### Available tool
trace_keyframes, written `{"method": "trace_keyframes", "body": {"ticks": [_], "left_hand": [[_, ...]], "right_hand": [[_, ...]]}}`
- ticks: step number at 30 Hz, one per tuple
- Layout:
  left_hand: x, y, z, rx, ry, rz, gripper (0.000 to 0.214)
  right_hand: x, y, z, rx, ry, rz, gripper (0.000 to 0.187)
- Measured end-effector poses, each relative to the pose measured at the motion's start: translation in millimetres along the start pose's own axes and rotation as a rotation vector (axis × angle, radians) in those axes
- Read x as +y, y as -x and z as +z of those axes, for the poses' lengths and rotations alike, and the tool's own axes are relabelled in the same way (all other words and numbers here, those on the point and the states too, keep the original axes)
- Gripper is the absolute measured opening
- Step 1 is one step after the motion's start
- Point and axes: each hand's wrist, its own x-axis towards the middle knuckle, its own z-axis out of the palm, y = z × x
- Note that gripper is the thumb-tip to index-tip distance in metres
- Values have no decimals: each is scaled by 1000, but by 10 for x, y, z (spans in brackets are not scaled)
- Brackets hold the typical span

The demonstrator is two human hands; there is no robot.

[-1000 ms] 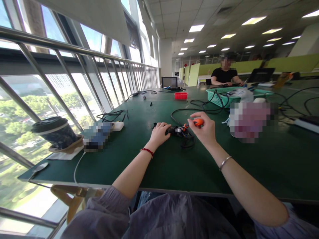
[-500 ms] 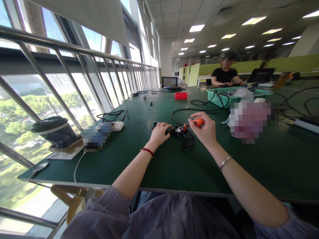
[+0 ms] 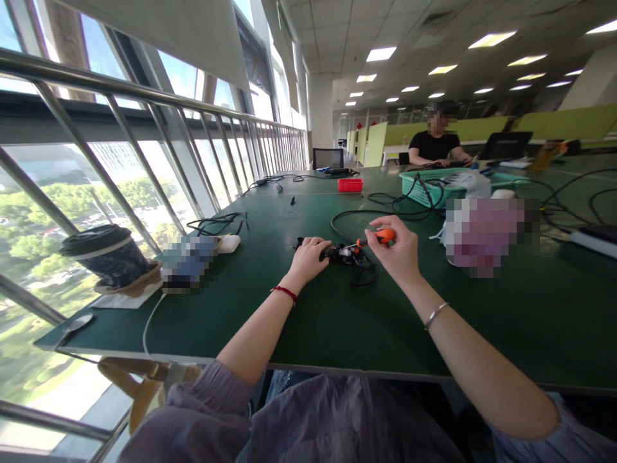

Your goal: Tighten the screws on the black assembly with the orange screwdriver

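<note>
My right hand grips a screwdriver by its orange and black handle. The thin shaft points left, its tip over a small black device with inner parts and wires exposed. What exactly the tip touches is too small to make out. My left hand is closed over the left end of that device and holds it on the green table. A black cable loops beside the device, below the screwdriver.
A red tray and a green basket stand farther back. At left are a cup in a holder, a white case and cables. A blurred pink item sits at right. Another person sits across the table.
</note>
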Motion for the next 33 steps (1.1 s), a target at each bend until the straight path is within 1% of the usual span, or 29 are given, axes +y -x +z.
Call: {"method": "trace_keyframes", "body": {"ticks": [6,10,14,19,21,25,28,29,33], "left_hand": [[2,2,-9,4,12,6,45],[1,1,-12,-4,10,2,45],[-6,1,-2,-1,12,5,45],[-10,3,6,1,11,7,45],[-11,2,8,1,11,7,46],[-12,-4,10,3,17,4,45],[-12,-5,9,0,23,4,46],[-12,-5,10,-1,25,6,46],[-18,-1,17,1,30,17,46]], "right_hand": [[8,-3,15,24,-67,-64,26],[-3,-4,5,-1,-28,-7,18],[-6,0,-3,-2,-3,-4,15],[10,2,16,17,-70,-71,26],[10,0,16,12,-65,-59,25],[-2,-3,3,-13,-2,-17,12],[-12,0,-5,-26,-2,-24,12],[-14,3,-5,-28,-11,-28,12],[-12,9,2,0,-51,-84,25]]}}
